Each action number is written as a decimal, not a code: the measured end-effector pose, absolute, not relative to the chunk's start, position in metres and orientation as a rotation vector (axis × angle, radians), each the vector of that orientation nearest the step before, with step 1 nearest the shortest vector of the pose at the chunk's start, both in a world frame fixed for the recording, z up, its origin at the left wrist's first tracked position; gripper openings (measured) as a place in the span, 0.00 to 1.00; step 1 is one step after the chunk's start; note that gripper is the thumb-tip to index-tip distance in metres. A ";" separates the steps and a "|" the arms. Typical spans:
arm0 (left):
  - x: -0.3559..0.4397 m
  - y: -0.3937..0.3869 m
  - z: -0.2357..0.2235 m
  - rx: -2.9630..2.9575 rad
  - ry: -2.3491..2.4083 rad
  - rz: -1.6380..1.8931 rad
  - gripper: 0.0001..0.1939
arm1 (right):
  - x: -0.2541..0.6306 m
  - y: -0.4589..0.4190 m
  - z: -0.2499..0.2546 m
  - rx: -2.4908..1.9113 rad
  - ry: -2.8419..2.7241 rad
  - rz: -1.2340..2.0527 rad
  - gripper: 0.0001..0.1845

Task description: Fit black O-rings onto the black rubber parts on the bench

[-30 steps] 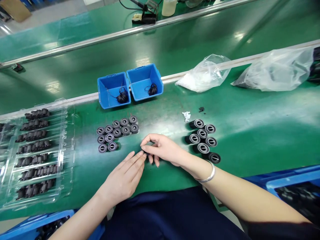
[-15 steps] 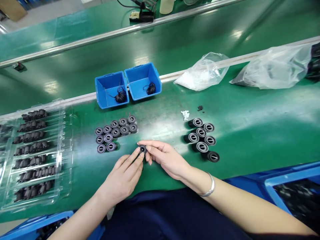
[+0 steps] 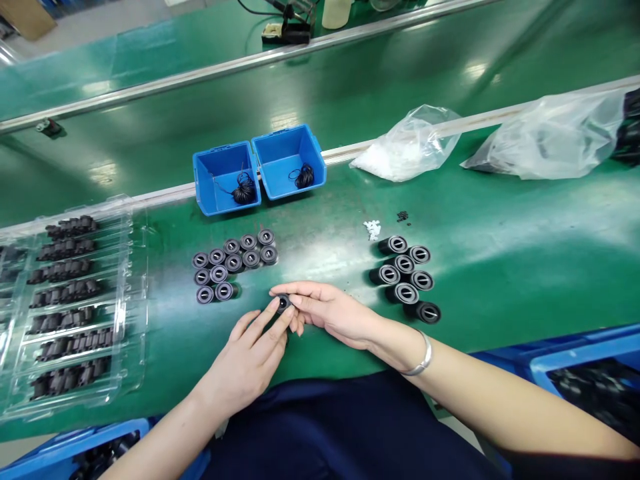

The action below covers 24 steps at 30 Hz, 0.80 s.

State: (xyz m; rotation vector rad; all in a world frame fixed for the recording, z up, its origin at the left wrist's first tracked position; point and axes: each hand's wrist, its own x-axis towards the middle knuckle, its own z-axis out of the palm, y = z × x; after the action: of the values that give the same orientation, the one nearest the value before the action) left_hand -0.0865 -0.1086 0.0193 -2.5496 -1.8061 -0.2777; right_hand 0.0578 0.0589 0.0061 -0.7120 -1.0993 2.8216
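Note:
Between my two hands is a small black round part [image 3: 283,303] with a hole in its middle, its ringed face turned up. Fingertips of my left hand [image 3: 254,357] press on its near and left edges. My right hand [image 3: 336,313] pinches it from the right, index finger stretched along the far side and thumb at the rim. The lower part of the piece is hidden by my fingers. To the left stand black cylinders [image 3: 233,263] in rows, each with a pale bar in its top. Similar black cylinders [image 3: 404,292] are clustered to the right.
Two blue bins [image 3: 227,175] hold coiled black wire [image 3: 243,189]. White bits [image 3: 372,230] and tiny black pieces [image 3: 403,217] lie beyond the right cluster. Plastic bags [image 3: 407,150] rest against the rail. A clear tray [image 3: 131,313] of black parts is at left; blue crates [image 3: 545,365] sit below the edge.
The view has shifted slightly. Both hands keep hold of the black round part, which has tilted a little, and my left fingers have spread slightly wider over it.

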 end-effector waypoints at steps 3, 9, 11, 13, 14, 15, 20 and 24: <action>-0.088 -0.108 0.020 -2.522 -1.848 -0.280 0.15 | 0.058 0.060 0.010 -0.724 -1.078 2.836 0.21; -0.093 -0.108 0.020 -2.572 -1.771 -0.402 0.16 | 0.044 0.062 0.014 -0.865 -1.248 2.794 0.15; -0.094 -0.109 0.021 -2.565 -1.770 -0.381 0.16 | 0.040 0.062 0.013 -0.875 -1.300 2.790 0.12; -0.094 -0.110 0.022 -2.547 -1.791 -0.335 0.15 | 0.038 0.061 0.012 -0.887 -1.316 2.784 0.11; -0.094 -0.111 0.023 -2.536 -1.806 -0.308 0.14 | 0.038 0.061 0.013 -0.898 -1.302 2.786 0.12; -0.093 -0.111 0.023 -2.531 -1.814 -0.280 0.14 | 0.038 0.060 0.014 -0.904 -1.286 2.799 0.13; -0.091 -0.112 0.021 -2.544 -1.773 -0.201 0.15 | 0.040 0.055 0.016 -0.877 -1.296 2.804 0.15; -0.091 -0.115 0.015 -2.512 -1.750 -0.291 0.15 | 0.039 0.052 0.012 -0.865 -1.269 2.748 0.15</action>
State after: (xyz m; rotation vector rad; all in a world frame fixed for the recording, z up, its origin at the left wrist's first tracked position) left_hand -0.0907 -0.1150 0.0152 -2.5120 -1.7499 -0.2915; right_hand 0.0394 0.0523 0.0122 -0.8652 -1.2689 2.7483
